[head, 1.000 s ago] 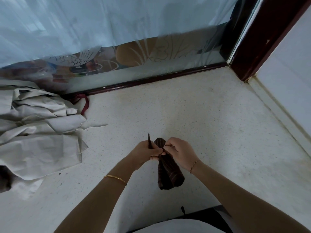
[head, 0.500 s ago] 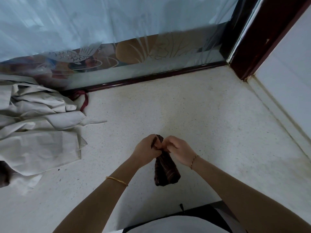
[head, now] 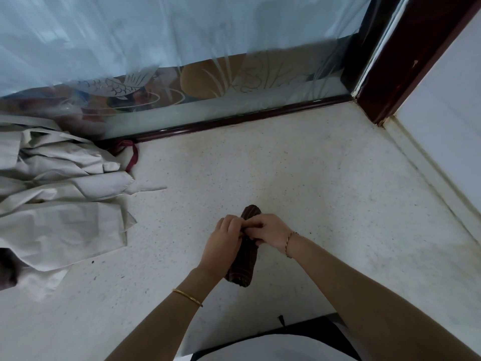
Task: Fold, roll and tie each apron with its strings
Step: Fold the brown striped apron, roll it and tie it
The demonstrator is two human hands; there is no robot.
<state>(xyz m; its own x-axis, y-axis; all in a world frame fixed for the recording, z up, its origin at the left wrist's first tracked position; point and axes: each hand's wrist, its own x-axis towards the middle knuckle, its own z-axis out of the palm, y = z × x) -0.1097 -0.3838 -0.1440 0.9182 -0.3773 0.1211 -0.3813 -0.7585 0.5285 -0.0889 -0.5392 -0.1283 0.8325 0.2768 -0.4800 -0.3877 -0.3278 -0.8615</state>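
Rolled dark apron (head: 240, 272), lengthwise on the counter (head: 299, 178), my left hand (head: 222, 242) and right hand (head: 269, 231) both pinching its middle.

My dark brown apron (head: 243, 267) is a tight roll pointing away from me. Crumpled cream aprons (head: 59, 204) lie heaped far left.

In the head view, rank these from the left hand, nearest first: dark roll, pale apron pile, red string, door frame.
1. Dark roll: gripped by the left hand, centre.
2. Pale apron pile: to the left.
3. Red string: behind the pile, by the glass.
4. Door frame: far right corner.
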